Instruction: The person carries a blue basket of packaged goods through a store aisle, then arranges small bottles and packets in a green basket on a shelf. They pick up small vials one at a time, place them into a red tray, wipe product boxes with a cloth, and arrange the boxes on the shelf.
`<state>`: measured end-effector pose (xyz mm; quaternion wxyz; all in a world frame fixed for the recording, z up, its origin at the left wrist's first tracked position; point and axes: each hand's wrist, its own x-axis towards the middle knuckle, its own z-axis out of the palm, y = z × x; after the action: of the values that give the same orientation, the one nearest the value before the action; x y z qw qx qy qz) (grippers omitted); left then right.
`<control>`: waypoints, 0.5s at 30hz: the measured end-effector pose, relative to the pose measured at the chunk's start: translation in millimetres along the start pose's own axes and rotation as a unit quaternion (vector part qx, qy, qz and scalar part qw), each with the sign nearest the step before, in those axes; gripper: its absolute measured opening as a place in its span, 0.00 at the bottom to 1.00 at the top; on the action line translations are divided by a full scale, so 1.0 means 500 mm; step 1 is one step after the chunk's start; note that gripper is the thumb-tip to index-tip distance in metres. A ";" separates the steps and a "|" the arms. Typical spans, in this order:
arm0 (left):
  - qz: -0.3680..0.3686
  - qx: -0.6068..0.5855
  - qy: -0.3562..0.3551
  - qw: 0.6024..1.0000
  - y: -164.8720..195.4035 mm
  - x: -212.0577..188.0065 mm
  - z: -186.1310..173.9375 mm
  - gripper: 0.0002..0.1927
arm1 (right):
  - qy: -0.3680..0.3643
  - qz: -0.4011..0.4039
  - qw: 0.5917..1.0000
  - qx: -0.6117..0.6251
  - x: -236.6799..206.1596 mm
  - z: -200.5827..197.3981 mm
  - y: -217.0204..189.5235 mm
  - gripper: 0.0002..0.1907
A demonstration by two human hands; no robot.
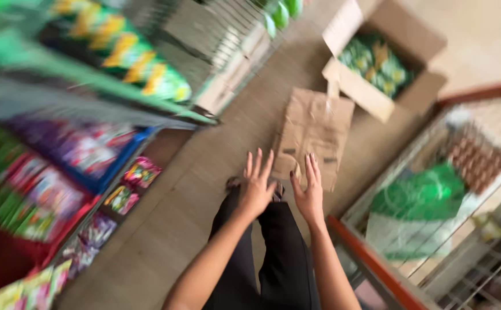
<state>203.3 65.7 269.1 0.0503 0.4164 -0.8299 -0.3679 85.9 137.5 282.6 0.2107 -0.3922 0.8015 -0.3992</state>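
Hands: I'm holding my left hand [256, 186] and right hand [309, 189] wide and empty.
Flat box: lying just beyond on the floor [311, 135].
Open box: sitting farther right, packets unshelved [377, 63].

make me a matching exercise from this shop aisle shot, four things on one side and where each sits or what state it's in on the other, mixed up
Things
1. left hand
2. flattened cardboard box
3. open carton of green packets
4. green net bag

Places or states
A. behind the wire grille on the right
B. lying flat on the floor ahead of the hands
C. empty, fingers spread, held out over the floor
D. standing on the floor at the far end, flaps up

Pairs: 1-C, 2-B, 3-D, 4-A
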 end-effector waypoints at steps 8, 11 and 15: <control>0.019 -0.005 0.129 0.991 0.018 -0.323 -0.230 0.50 | -0.062 -0.206 0.977 -0.012 -0.155 0.005 -0.302 0.36; 0.007 0.015 0.160 0.987 -0.019 -0.446 -0.307 0.48 | -0.080 -0.243 0.967 0.005 -0.236 0.031 -0.395 0.36; -0.036 0.004 0.223 0.974 -0.090 -0.623 -0.411 0.48 | -0.096 -0.288 0.953 -0.005 -0.364 0.088 -0.510 0.35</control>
<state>514.9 158.3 458.0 0.2192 0.5175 -0.7839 -0.2638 341.7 166.2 466.2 0.1611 -0.6439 0.6328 -0.3988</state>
